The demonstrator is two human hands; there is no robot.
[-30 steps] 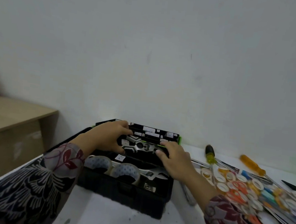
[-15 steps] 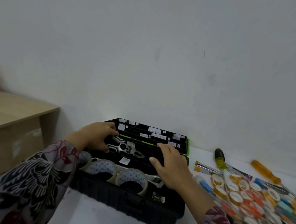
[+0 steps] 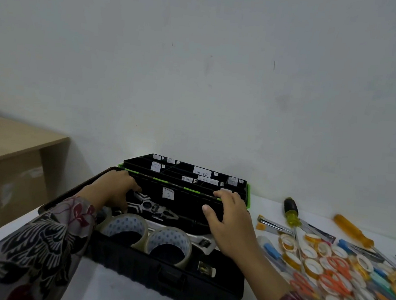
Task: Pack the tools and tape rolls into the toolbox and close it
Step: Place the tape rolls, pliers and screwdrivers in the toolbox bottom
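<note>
The black toolbox (image 3: 178,282) stands open on the white table, its labelled lid (image 3: 201,174) with green trim leaning back toward the wall. Two large clear tape rolls (image 3: 125,227) and an adjustable wrench (image 3: 203,242) lie in the bottom. A black inner tray (image 3: 181,206) carrying silver pliers (image 3: 152,207) sits across the back of the box. My left hand (image 3: 114,190) grips the tray's left end. My right hand (image 3: 228,219) holds its right end, fingers on the far rim and thumb on the near side.
To the right of the box lie a yellow-handled screwdriver (image 3: 291,213), an orange-handled screwdriver (image 3: 352,230), a blue cutter (image 3: 270,250), orange scissors (image 3: 335,279) and several small tape rolls (image 3: 314,264). A wooden cabinet (image 3: 9,144) stands at the left. The wall is close behind.
Both hands have brought the tray with the pliers down into the back of the box, away from the lid. More of the lid's labelled compartments shows now.
</note>
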